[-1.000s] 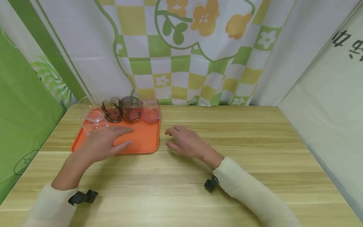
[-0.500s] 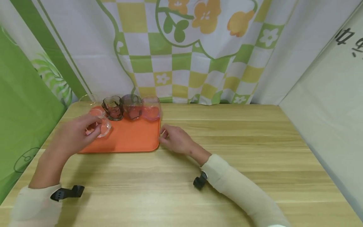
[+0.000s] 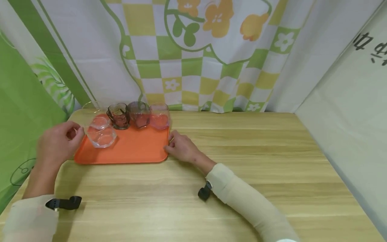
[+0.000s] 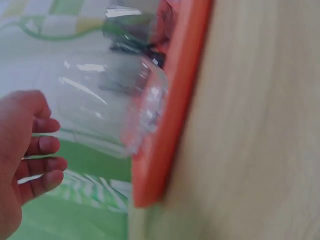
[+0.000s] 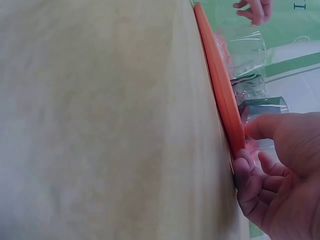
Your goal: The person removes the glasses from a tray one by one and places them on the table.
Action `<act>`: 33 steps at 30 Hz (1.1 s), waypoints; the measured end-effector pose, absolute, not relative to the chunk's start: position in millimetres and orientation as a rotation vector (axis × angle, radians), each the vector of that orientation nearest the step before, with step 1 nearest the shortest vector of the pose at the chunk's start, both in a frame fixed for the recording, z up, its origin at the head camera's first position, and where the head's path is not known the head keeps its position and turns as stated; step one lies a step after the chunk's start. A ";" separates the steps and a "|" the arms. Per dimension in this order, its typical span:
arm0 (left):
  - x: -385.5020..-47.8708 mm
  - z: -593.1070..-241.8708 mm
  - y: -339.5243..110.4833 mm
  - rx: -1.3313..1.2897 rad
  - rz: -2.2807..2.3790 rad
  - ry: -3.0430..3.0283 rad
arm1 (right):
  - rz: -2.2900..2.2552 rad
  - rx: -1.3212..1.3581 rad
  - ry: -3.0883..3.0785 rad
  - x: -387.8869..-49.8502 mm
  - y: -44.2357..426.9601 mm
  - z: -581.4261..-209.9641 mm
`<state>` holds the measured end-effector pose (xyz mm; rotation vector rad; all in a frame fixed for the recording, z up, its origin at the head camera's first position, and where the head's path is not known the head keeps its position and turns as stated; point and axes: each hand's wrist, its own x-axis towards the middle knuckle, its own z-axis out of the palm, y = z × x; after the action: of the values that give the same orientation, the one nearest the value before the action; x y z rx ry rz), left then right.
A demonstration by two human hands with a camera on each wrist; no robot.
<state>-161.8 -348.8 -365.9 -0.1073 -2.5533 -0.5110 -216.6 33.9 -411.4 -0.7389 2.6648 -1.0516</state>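
An orange tray (image 3: 139, 146) lies on the table, bearing several glasses. My right hand (image 3: 185, 148) is at its right edge; in the right wrist view this hand (image 5: 285, 175) pinches the tray rim (image 5: 225, 95), thumb above and fingers at the underside. Left of the tray, my left hand (image 3: 57, 143) hangs with loosely bent fingers beside a clear faceted glass (image 3: 103, 137). The left wrist view shows the left hand (image 4: 30, 150) holding nothing, apart from the tray edge (image 4: 172, 120). A dark glass (image 3: 118, 117), a purplish glass (image 3: 139, 116) and a pink glass (image 3: 159, 117) line the back.
Another clear glass (image 3: 98, 121) stands at the tray's back left. The wooden table (image 3: 242, 161) extends to the right and in front. A patterned curtain (image 3: 193, 67) hangs behind, green cloth (image 3: 24, 94) at the left and a pale wall sheet (image 3: 356, 111) at the right.
My left hand has moved left, from over the tray to beyond its left side. My right hand has moved left onto the tray's right edge and taken hold of it.
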 end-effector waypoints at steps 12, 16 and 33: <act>-173.2 -394.1 -378.6 0.208 -0.711 -2.771 | -0.951 -0.706 2.718 -220.7 29.4 -412.8; -178.2 -401.7 -383.2 0.221 -0.762 -2.823 | -0.936 -0.688 2.715 -221.7 28.4 -412.5; -189.6 -411.5 -385.1 0.133 -0.769 -2.908 | -0.912 -0.650 2.706 -222.2 27.5 -409.6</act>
<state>-189.6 -385.1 -411.5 0.1333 -2.9081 -0.7688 -222.2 27.5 -409.6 -0.6496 2.7063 -0.9121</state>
